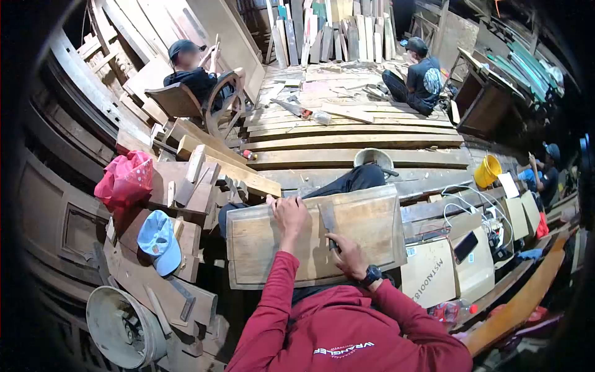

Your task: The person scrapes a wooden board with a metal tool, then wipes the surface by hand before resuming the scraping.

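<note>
A wooden panel (372, 217) with a raised border lies across my lap. My left hand (289, 217) is at its far edge, fingers curled over the rim and gripping it. Closed around the dark handle of a knife with a broad grey blade (327, 218) is my right hand (349, 257), low over the panel's middle. The blade points away from me and lies close to the wood; whether it touches cannot be made out. A black watch (372, 274) is on my right wrist.
On the left are a pink bag (126, 178), a blue cap (159, 240) and a bucket (124, 325). Cardboard (427, 273), a phone (465, 247) and white cables lie right. A bowl (374, 159) and yellow bucket (488, 171) stand ahead. Three people sit nearby.
</note>
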Demonstrator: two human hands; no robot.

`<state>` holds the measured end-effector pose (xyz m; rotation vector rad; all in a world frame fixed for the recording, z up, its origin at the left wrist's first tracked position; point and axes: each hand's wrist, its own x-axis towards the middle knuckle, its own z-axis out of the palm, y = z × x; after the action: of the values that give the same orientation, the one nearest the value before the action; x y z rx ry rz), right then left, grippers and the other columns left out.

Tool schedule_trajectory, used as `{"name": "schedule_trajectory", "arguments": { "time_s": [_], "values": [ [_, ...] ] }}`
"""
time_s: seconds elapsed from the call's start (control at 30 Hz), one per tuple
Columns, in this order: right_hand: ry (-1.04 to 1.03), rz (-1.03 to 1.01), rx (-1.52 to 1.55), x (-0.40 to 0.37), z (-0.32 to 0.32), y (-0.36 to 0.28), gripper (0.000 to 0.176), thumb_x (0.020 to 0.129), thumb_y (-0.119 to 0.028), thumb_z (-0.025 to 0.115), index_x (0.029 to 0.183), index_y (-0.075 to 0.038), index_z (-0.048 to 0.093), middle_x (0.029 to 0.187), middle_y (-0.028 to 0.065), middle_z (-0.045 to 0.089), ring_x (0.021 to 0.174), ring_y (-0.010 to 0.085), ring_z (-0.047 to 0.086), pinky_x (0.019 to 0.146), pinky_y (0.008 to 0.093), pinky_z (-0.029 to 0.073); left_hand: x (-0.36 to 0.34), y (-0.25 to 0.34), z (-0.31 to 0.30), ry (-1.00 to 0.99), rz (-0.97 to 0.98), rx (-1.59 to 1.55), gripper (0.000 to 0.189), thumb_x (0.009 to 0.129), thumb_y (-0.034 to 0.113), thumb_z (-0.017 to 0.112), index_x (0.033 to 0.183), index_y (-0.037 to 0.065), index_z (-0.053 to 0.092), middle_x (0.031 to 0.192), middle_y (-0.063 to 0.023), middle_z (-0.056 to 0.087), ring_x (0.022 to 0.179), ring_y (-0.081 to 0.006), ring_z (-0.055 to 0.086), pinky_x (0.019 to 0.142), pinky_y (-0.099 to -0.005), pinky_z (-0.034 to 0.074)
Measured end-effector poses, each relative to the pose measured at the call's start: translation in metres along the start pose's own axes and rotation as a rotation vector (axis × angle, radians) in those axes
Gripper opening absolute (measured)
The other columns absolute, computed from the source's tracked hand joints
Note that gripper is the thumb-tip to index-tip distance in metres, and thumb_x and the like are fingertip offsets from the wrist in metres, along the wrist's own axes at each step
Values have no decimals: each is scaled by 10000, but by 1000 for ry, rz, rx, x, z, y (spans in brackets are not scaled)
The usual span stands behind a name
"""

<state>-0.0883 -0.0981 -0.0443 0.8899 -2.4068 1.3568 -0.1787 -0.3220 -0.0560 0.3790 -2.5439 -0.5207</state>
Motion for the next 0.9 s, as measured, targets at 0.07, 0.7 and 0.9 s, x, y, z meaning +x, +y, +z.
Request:
{"name": "schedule_trajectory", "arguments": {
  "time_s": [0.07,0.7,0.9],
  "values": [
    [61,-28,6,5,-5,-5,420,823,-12,624,1238,-73,647,954,174,681,843,356,670,726,419,543,3,1,4,7,-22,-7,334,944,265,595,915,-23,761,967,-207,746,1018,-380,654,1143,-483,342],
    [32,-36,30,-7,0,3,450,826,7,601,1268,-63,646,1023,197,706,888,377,681,755,432,544,3,1,-5,13,35,-3,287,925,268,623,894,17,759,950,-212,739,1011,-376,660,1130,-482,359],
    [48,-35,83,-7,-4,3,412,825,-3,586,1223,-63,675,1027,220,706,904,401,681,800,435,549,8,1,-4,-50,10,5,287,932,260,614,946,13,760,974,-210,742,1015,-379,654,1126,-479,364]
  ]
}}
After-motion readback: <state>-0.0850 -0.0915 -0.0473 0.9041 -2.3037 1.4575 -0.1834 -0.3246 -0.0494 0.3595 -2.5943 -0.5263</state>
